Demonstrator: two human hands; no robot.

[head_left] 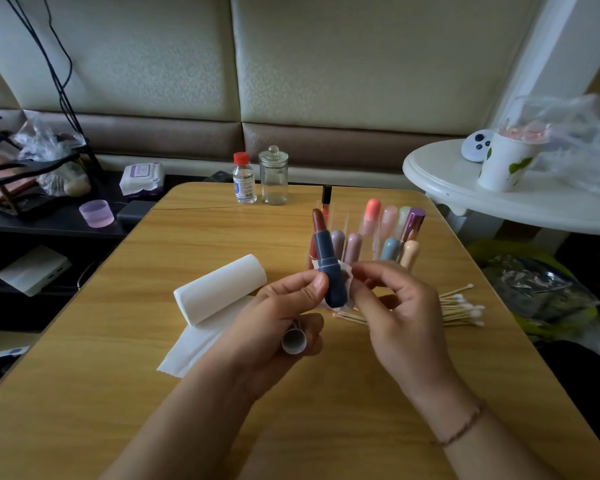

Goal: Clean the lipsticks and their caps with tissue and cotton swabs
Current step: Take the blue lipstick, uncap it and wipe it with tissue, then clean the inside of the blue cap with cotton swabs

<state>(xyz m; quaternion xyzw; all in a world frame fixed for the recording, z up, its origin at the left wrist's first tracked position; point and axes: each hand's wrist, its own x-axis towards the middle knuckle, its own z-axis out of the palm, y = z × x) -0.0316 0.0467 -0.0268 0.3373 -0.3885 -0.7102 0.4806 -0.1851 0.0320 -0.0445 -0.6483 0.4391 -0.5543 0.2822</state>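
Our left hand [278,317] pinches the open lipstick [328,268] upright, cap [294,339] tucked under curled fingers; our right hand [395,306] presses tissue [346,271] against its barrel.

A single head-worn view looks forward and down onto the rounded-corner, light wood-grain table [222,237], close enough that both forearms enter from the bottom edge. It faces the padded cream wall panels [153,57] beyond the table's far edge. Left of the table sits a dark low shelf [49,223] (wide-angle bending shows there), right a white round side table [465,188].
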